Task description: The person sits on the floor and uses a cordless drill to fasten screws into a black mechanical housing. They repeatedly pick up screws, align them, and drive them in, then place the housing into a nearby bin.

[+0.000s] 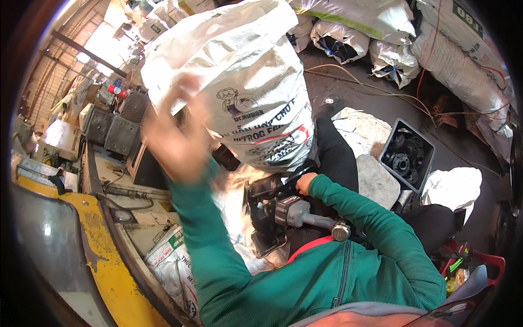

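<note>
My left hand is raised in front of a tall white woven sack; motion smears its fingers, so I cannot tell whether they hold anything. The sack stands upright with its wide mouth uppermost. Close to my lap, my right hand is closed at the end of a black part, whose exact kind I cannot make out. Just below that hand lies a grey cordless power tool, among black pieces over a pale sack on the ground.
To the right, a grey bin holds several dark round metal parts. Filled white sacks are piled at the back, with cables across the floor. Metal blocks and a yellow machine panel stand at the left.
</note>
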`<state>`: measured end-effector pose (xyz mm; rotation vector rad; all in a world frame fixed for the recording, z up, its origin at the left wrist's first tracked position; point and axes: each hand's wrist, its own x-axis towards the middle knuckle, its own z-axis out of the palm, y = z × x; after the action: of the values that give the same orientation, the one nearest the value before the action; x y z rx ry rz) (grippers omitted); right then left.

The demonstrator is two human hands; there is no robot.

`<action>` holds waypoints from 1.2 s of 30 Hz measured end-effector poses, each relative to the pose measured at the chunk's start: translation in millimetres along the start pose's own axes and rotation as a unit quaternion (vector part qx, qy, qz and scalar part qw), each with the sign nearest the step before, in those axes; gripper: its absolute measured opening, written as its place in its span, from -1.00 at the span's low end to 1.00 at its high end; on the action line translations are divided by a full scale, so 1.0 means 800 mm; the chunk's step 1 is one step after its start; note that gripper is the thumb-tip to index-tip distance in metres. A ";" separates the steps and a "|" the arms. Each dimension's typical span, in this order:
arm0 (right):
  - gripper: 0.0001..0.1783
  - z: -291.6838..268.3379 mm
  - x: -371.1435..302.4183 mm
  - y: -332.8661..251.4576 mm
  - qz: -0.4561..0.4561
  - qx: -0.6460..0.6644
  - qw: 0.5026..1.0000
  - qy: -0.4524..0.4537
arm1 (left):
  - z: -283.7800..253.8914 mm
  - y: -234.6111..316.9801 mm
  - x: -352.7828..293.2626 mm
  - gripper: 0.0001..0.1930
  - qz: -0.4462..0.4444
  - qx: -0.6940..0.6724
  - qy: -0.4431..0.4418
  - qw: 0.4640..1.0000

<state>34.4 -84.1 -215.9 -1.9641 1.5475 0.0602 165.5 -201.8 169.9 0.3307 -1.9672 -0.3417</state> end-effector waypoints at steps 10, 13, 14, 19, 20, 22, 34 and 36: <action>-0.76 -0.001 -0.213 0.028 0.059 0.351 0.832 0.426 | 0.237 -0.190 0.061 -0.34 -0.050 0.342 -0.432 0.833; -0.73 0.042 -0.324 0.064 0.203 0.379 0.743 0.514 | 0.259 -0.195 0.012 -0.42 -0.031 0.455 -0.324 0.829; -0.73 0.059 -0.363 0.076 0.289 0.406 0.704 0.506 | 0.260 -0.198 0.015 -0.39 -0.023 0.458 -0.314 0.832; -0.69 0.137 -0.493 0.128 0.479 0.521 0.402 0.581 | 0.234 -0.236 0.064 -0.45 -0.103 0.260 -0.316 0.907; -0.67 0.149 -0.497 0.139 0.391 0.588 0.341 0.621 | 0.221 -0.251 0.080 -0.41 -0.105 0.225 -0.239 0.939; -0.64 0.164 -0.500 0.160 0.382 0.617 0.226 0.650 | 0.193 -0.289 0.104 -0.38 -0.130 0.337 -0.278 0.890; -0.67 0.122 -0.394 0.254 0.539 0.329 0.587 0.506 | 0.164 -0.380 0.124 -0.49 -0.199 0.424 -0.280 0.838; -0.64 0.123 -0.375 0.268 0.546 0.286 0.657 0.435 | 0.162 -0.377 0.122 -0.53 -0.191 0.412 -0.271 0.849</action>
<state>-216.1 198.8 -268.4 -0.2548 2.6859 -0.8756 30.8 -504.9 84.6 1.3109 -2.5266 0.2296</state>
